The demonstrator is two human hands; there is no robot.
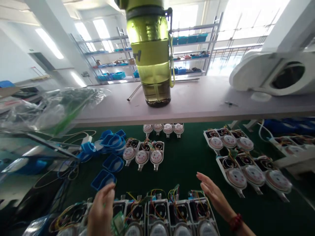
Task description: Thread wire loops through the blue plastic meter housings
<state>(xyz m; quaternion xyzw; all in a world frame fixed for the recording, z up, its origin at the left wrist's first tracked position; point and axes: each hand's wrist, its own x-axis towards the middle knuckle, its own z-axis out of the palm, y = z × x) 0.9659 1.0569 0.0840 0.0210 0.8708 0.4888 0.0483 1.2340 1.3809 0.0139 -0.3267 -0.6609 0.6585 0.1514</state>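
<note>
The left hand (101, 209) stands upright over the front row of white housings (158, 226), its fingers pointing up and bent slightly toward the right, its outline blurred; whether it grips anything I cannot tell, though a green circuit board (119, 223) shows right beside it, at the palm's edge; the right hand (213, 193) reaches in from the lower right, forearm slanting up to the left, fingers extended and loosely together, thumb side out of clear sight, and it holds nothing visible; a red bracelet (236, 223) circles its wrist; between the two hands the front row lies side by side on the green counter (182, 167), coloured wires rising from its upper ends; beyond the left hand sit blue trays (112, 164), with three wired units (142, 156) just to their right; more units (252, 175) cluster past the right hand; above, a shelf (197, 105) carries a green bottle (155, 62).
</note>
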